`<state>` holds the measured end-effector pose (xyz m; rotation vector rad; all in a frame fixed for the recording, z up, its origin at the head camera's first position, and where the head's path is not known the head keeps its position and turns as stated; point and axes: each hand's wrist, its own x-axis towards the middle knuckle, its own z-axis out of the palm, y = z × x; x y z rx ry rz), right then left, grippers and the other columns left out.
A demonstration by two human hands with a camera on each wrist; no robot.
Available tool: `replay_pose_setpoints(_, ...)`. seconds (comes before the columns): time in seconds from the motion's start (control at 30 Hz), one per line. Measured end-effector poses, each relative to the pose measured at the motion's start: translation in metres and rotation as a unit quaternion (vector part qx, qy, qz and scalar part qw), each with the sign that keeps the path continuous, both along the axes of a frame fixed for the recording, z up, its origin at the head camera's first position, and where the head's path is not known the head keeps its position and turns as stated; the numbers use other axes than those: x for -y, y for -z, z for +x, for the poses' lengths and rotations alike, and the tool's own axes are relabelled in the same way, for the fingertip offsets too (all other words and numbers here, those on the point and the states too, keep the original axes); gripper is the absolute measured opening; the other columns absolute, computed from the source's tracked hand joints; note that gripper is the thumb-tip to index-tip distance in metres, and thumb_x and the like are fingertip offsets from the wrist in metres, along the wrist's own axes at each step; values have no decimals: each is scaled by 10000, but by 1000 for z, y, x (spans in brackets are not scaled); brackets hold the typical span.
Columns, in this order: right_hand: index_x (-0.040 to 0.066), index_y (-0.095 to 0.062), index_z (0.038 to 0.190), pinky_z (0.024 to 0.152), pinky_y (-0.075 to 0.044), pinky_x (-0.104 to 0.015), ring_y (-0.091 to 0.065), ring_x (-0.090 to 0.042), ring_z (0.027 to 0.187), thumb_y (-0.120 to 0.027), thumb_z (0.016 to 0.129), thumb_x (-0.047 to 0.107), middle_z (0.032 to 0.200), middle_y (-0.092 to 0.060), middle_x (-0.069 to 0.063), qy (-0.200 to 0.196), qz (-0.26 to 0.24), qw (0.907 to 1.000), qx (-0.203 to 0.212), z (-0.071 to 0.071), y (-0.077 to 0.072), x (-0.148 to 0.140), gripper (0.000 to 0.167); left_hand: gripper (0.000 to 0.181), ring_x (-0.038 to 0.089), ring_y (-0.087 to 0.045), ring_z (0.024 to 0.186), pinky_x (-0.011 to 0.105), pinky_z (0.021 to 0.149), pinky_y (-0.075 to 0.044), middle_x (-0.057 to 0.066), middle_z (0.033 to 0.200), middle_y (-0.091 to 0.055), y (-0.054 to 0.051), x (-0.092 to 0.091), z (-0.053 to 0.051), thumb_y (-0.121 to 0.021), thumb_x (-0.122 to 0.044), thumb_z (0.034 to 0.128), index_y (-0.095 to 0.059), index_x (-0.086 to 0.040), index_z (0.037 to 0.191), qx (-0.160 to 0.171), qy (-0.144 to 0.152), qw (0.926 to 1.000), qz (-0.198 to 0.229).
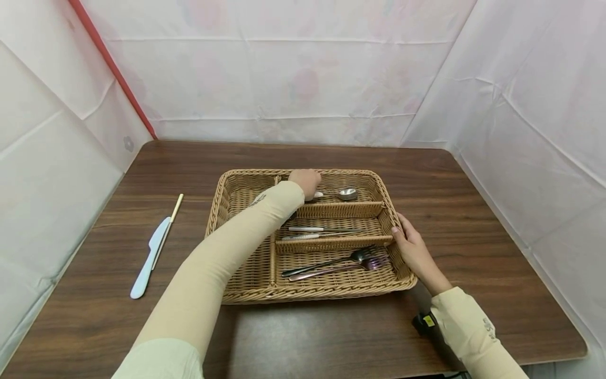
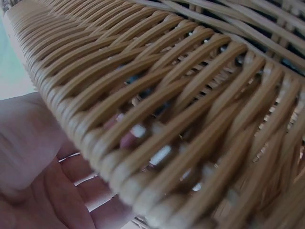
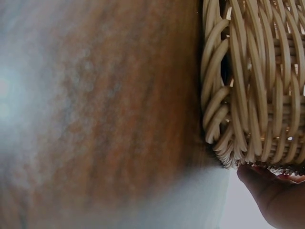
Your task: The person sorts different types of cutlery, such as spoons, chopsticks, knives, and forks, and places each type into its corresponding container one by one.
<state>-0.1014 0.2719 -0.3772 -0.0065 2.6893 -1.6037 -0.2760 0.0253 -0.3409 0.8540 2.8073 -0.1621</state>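
A wicker cutlery basket [image 1: 218,210] with several compartments sits on the table. My left hand [image 1: 305,181] reaches into its back compartment, by the far wall. Under that hand a small white piece shows, and to its right lies a silver spoon [image 1: 347,194]. In the left wrist view, wicker hides the fingertips of my left hand [image 2: 52,176], so what they hold is unclear. At the right end, my right hand [image 1: 413,250] grips the basket rim, thumb on the edge. In the front compartment lie a black fork [image 1: 362,255] and a purplish fork [image 1: 371,263].
Slim white-handled utensils [image 1: 307,229] lie in the middle compartment. Left of the basket, a pale blue knife [image 1: 142,279] and a thin stick with a cream end [image 1: 177,207] rest on the brown table [image 1: 322,337]. White sheeting [image 1: 265,68] stands along the back and sides.
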Motion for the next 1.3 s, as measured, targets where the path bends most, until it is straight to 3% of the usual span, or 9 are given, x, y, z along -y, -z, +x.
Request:
replay_pose_setpoints(0.2, -34, -152, 1493, 1089, -210, -534, -245, -419, 1360, -355, 1041, 152, 1486, -235, -304, -8, 118, 9999, 54, -3, -1, -1, 529, 234, 240, -615, 938, 389, 780, -508, 94, 1123, -610, -10, 7, 1, -576, -201, 956, -610, -89, 1159, 28, -84, 9998, 185)
replay_pose_setpoints(0.4, -19, -126, 1502, 1079, -214, -558, -225, -431, 1365, -343, 1044, 171, 1497, -204, -304, -74, 88, 9999, 88, -7, -2, -3, 541, 127, 238, -614, 840, 411, 741, -514, 91, 977, -626, -36, 27, 7, -571, -75, 926, -637, -65, 1034, -159, -86, 9977, 650)
replay_pose_setpoints(0.57, -30, -143, 1496, 1083, -216, -544, -239, -421, 1360, -349, 1041, 149, 1491, -223, -304, -65, 61, 10000, 23, -10, -1, -5, 531, 98, 256, -630, 817, 431, 724, -524, 83, 917, -659, -54, 61, 16, -614, -30, 855, -674, -56, 928, -335, -86, 9929, 1142)
replay_pose_setpoints(0.67, -43, -156, 1489, 1082, -220, -539, -249, -421, 1354, -352, 1037, 126, 1482, -235, -311, -34, 90, 10000, -4, -10, 0, -6, 521, 95, 267, -640, 810, 445, 699, -529, 78, 915, -682, -58, 86, 21, -679, -97, 831, -705, -69, 918, -460, -78, 9900, 1330)
replay_pose_setpoints(0.87, -43, -150, 1490, 1079, -222, -546, -249, -429, 1353, -346, 1040, 150, 1481, -232, -316, 22, 145, 9999, 35, -8, 0, -9, 527, 184, 291, -659, 821, 484, 672, -529, 121, 983, -697, -65, 142, 31, -673, -106, 810, -722, -55, 980, -653, -352, 9863, 1472)
replay_pose_setpoints(0.93, -36, -143, 1494, 1080, -221, -544, -244, -426, 1356, -346, 1042, 169, 1485, -227, -312, 22, 147, 9999, 60, -8, -1, -9, 536, 204, 312, -656, 833, 515, 663, -519, 140, 990, -692, -66, 162, 36, -670, -109, 807, -717, -46, 995, -702, -511, 9850, 1489)
replay_pose_setpoints(1.07, -28, -136, 1498, 1082, -220, -541, -236, -421, 1362, -345, 1044, 182, 1492, -218, -306, 8, 144, 9999, 77, -8, 0, -10, 542, 181, 326, -645, 776, 549, 602, -493, 142, 895, -686, -58, 200, 45, -617, -92, 793, -719, -56, 938, -784, -833, 9801, 1620)
replay_pose_setpoints(1.3, -22, -129, 1501, 1076, -223, -550, -232, -430, 1360, -342, 1044, 180, 1492, -210, -310, 8, 97, 9999, 102, -8, 0, -12, 543, 239, 370, -643, 761, 557, 603, -489, 214, 946, -671, -27, 250, 57, -658, -135, 837, -684, 26, 1012, -473, -1513, 9745, 1589)
